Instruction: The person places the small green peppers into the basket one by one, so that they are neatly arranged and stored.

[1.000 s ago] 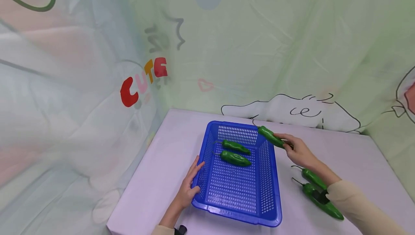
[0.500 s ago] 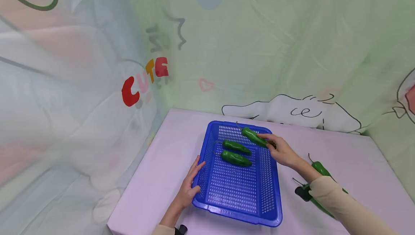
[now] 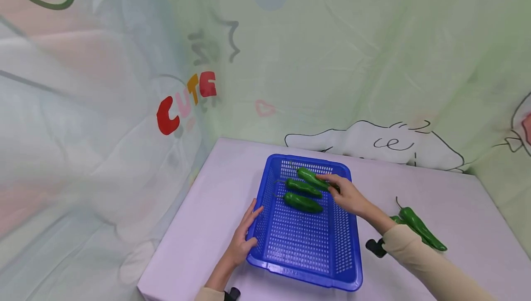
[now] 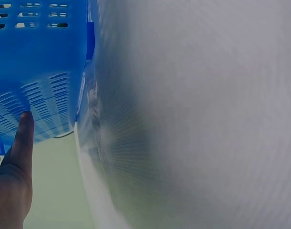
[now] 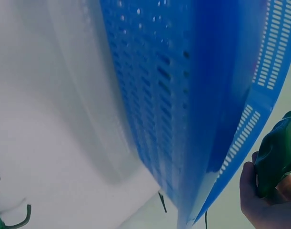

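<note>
My right hand (image 3: 349, 198) pinches the tip end of a long green chili pepper (image 3: 308, 174) low over the far part of a blue plastic basket (image 3: 304, 282). In the right wrist view the pepper (image 5: 277, 150) sits between thumb and fingers, above the basket's rim. Two more green peppers (image 3: 303, 203) lie side by side on the basket floor, just nearer than the held one. At the basket's left side, my left hand (image 3: 239, 244) rests with extended fingers against the wall. The left wrist view shows a straight finger (image 4: 24, 138) touching that slotted wall.
Right of the basket, a green pepper (image 3: 420, 227) lies on the white table (image 3: 182, 227), with another partly hidden beneath the right forearm (image 3: 408, 241). A printed curtain (image 3: 332, 70) hangs behind the table and along its left side.
My right hand has carried its pepper leftward and down, from over the basket's right rim to beside the two inside. The left hand stays put.
</note>
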`<action>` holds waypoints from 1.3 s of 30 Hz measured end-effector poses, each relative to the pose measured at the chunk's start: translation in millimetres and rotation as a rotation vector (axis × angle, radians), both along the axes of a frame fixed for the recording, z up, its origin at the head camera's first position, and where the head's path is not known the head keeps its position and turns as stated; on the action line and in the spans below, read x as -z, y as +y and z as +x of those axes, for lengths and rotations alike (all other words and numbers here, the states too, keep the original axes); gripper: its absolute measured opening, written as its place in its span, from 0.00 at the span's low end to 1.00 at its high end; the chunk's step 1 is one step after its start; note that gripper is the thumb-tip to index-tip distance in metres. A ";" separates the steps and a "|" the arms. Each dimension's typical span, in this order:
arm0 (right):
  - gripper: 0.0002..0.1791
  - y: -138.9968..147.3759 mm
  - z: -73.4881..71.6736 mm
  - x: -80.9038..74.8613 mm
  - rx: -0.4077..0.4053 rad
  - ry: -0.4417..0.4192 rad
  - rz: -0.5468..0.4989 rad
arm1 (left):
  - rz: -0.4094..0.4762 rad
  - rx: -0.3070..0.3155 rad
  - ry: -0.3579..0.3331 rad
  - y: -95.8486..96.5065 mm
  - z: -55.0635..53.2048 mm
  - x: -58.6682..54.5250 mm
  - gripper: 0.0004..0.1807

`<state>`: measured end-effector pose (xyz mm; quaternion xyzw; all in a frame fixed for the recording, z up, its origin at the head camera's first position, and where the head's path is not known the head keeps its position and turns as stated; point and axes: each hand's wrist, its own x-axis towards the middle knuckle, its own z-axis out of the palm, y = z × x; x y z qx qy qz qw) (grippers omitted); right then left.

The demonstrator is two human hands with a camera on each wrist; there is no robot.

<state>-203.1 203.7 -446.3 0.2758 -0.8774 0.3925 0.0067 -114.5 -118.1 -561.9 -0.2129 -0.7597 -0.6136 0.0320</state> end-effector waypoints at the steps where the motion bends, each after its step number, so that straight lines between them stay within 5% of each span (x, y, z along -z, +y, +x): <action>1: 0.24 -2.4 -0.4 0.7 -0.009 0.004 -0.002 | -0.002 0.000 -0.001 -0.1 0.0 -0.2 0.46; 21: 0.24 -31.1 -9.2 -9.3 -0.056 0.025 0.050 | -0.016 -0.013 0.009 -0.2 0.7 0.5 0.46; 31: 0.24 -41.2 -15.4 -12.7 -0.136 -0.072 0.031 | -0.012 -0.008 0.021 0.5 0.0 1.0 0.45; 39: 0.24 -37.8 -19.7 -7.6 -0.240 -0.235 0.030 | -0.015 -0.013 0.017 0.0 -0.4 2.8 0.45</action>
